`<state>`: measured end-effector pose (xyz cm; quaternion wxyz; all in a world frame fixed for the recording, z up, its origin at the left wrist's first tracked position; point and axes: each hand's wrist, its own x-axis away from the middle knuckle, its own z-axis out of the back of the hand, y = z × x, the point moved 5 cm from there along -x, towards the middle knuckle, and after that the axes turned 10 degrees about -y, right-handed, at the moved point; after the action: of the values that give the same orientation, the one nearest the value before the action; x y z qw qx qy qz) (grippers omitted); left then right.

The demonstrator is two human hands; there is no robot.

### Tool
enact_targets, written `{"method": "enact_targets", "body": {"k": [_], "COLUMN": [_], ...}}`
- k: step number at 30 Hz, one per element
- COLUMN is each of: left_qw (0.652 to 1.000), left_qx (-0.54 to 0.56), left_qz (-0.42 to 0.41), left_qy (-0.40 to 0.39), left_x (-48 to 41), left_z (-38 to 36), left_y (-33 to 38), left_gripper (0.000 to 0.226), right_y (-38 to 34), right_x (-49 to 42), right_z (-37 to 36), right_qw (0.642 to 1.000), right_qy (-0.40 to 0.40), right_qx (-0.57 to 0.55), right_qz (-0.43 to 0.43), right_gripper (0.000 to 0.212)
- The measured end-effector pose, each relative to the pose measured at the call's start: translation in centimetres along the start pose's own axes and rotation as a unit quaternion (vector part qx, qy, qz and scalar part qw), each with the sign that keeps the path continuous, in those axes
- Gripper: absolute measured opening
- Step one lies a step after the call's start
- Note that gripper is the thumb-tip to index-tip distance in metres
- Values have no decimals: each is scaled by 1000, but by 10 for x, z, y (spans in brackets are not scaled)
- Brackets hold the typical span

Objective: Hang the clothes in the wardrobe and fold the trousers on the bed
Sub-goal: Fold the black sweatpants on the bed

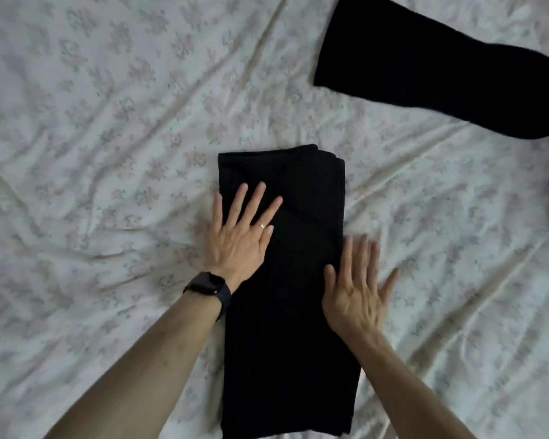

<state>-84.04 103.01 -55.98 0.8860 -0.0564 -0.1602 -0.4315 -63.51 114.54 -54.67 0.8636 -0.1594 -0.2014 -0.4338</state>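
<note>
Left hand (240,236): flat, fingers spread, pressing the left edge of the folded trousers (286,296); a ring and a dark wristwatch (209,288) show.
Right hand (357,297): flat, fingers straight (slightly blurred), lying across the right edge.
Trousers: black, folded lengthwise, on the floral bedsheet (108,137).
Upper right: another dark garment (441,64), well apart.

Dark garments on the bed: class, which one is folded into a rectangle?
The central trousers, under the flat left hand and right hand; the upper-right garment lies spread out, untouched.
</note>
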Motion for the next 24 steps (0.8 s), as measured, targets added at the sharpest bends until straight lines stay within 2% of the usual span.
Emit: {"method": "enact_targets", "body": {"k": [1, 3, 5, 7, 10, 13, 15, 16, 18, 20, 22, 24], "left_qw": [999, 998, 997, 997, 996, 984, 957, 940, 905, 874, 833, 757], "left_qx": [26, 66, 72, 68, 80, 161, 235, 267, 315, 339, 388, 498], "left_qz": [23, 14, -32, -28, 11, 78, 170, 213, 277, 309, 332, 354], "left_qy": [7, 5, -13, -29, -40, -12, 12, 4, -69, -159, -214, -234], "left_x": [15, 52, 101, 146, 183, 217, 235, 245, 258, 269, 281, 289], "left_z": [8, 10, -5, -24, -42, -39, -31, -25, -27, -36, -45, -55], "left_y": [13, 47, 74, 69, 35, 26, 27, 29, 34, 43, 51, 54], "left_gripper": [62, 67, 68, 65, 58, 56, 48, 44, 53, 66, 66, 55], "right_y": [-5, -27, -38, -21, 19, 34, 40, 46, 52, 55, 58, 59], "right_x": [13, 41, 74, 98, 119, 153, 173, 183, 197, 204, 210, 211], "right_z": [7, 15, -1, -31, -57, -54, -49, -50, -56, -62, -64, -64], "right_qw": [1000, 995, 980, 972, 986, 995, 985, 969, 923, 886, 868, 870], "right_qy": [20, 65, 52, 19, -22, -40, -59, -85, -151, -184, -189, -195], "right_qx": [-14, -10, 21, 52, 37, -59, -163, -225, -321, -389, -422, -416], "right_qz": [3, 80, 189, 229, 163, 76, -12, -66, -146, -174, -181, -177], "right_gripper": [64, 63, 62, 61, 62, 66, 69, 67, 54, 39, 37, 42]}}
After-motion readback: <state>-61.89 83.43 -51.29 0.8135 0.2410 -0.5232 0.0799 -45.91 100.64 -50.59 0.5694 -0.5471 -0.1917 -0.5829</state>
